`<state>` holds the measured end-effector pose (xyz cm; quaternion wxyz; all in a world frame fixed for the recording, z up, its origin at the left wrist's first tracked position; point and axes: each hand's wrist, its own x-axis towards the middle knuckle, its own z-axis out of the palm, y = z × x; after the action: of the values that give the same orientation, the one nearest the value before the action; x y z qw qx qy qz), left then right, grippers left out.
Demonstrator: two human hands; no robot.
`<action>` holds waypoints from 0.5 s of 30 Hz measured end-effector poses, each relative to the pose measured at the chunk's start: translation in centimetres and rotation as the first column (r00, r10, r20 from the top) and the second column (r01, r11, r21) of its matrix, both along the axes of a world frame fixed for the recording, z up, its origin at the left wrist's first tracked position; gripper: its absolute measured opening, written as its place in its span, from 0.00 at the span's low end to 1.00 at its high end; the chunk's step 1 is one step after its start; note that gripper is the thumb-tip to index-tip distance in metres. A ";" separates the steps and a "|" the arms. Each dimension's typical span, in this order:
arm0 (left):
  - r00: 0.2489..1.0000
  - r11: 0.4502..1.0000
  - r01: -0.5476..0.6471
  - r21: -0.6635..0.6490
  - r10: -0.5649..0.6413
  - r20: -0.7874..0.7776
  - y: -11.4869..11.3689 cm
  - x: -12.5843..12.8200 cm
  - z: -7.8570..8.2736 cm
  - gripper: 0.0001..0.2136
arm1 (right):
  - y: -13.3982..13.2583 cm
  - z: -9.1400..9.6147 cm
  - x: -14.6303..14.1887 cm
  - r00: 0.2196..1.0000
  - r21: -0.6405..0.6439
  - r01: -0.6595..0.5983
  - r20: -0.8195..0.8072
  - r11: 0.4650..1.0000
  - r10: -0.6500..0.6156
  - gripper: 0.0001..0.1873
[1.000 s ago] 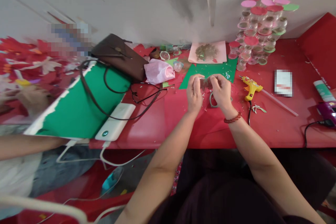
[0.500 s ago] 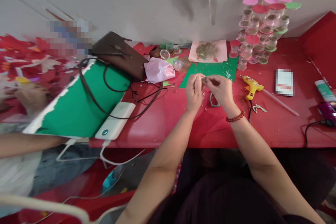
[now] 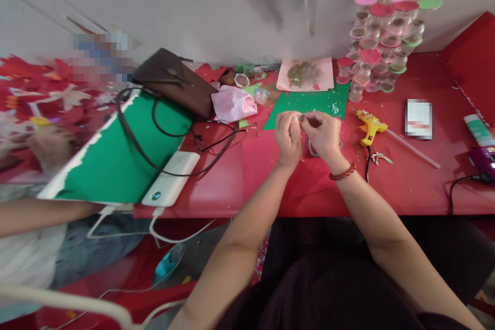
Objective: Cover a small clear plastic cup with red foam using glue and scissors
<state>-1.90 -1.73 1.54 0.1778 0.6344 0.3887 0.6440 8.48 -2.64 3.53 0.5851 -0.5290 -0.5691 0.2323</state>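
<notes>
My left hand (image 3: 288, 136) and my right hand (image 3: 324, 134) meet above the red table (image 3: 406, 185), fingertips pinched together on a small piece I cannot make out. Scissors (image 3: 314, 150) lie on the table right under my right hand. A green paper sheet (image 3: 309, 104) lies just behind both hands. My right wrist wears a red bead bracelet (image 3: 342, 172).
A yellow glue gun (image 3: 369, 126) lies right of my hands, with its cord running toward me. Stacked small cups with coloured lids (image 3: 381, 36) stand at the back right. A brown bag (image 3: 178, 82), green board (image 3: 116, 154) and white power bank (image 3: 170, 179) sit left. Another person's arm (image 3: 42, 214) is at far left.
My hands have stayed together over the same spot; the fingers have shifted slightly on the small piece. Nothing else on the table has moved.
</notes>
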 end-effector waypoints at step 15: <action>0.997 0.997 -0.062 0.036 0.060 0.052 -0.1 -0.1 -1.0 0.22 | 0.8 -1.2 -0.6 0.952 -0.088 -0.030 -0.307 0.996 0.001 0.06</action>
<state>-2.04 -1.86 0.53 0.1558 0.6089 0.3909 0.6724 7.90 -1.86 2.30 0.6394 -0.5084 -0.4642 0.3423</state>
